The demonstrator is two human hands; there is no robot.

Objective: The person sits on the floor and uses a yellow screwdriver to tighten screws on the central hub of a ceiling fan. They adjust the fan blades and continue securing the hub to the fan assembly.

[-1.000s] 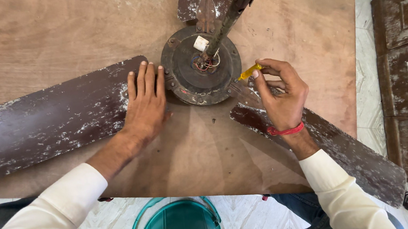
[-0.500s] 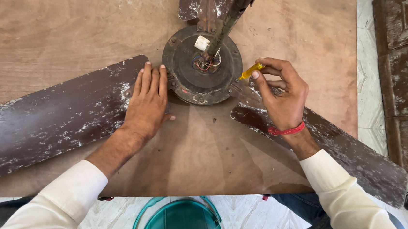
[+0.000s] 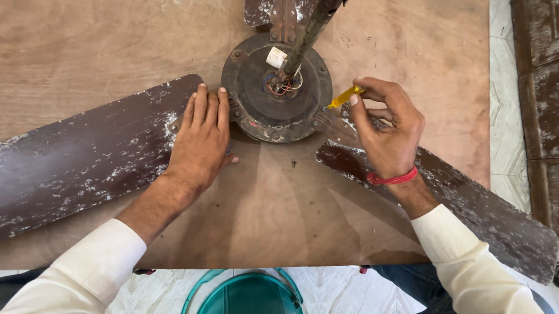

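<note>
Holding as before, the left hand (image 3: 204, 140) stays flat on a fan blade (image 3: 74, 163) while the right hand (image 3: 383, 125) keeps pinching the yellow screwdriver (image 3: 344, 96) against the motor housing (image 3: 277, 87), so work continues there.

Bright, sharp pic (soft shadows)

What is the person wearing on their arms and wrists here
Both arms are in long white sleeves, pushed back a little from the wrists. The right hand has a red thread band around its wrist. The left hand is bare, with no band or ring visible.
</note>
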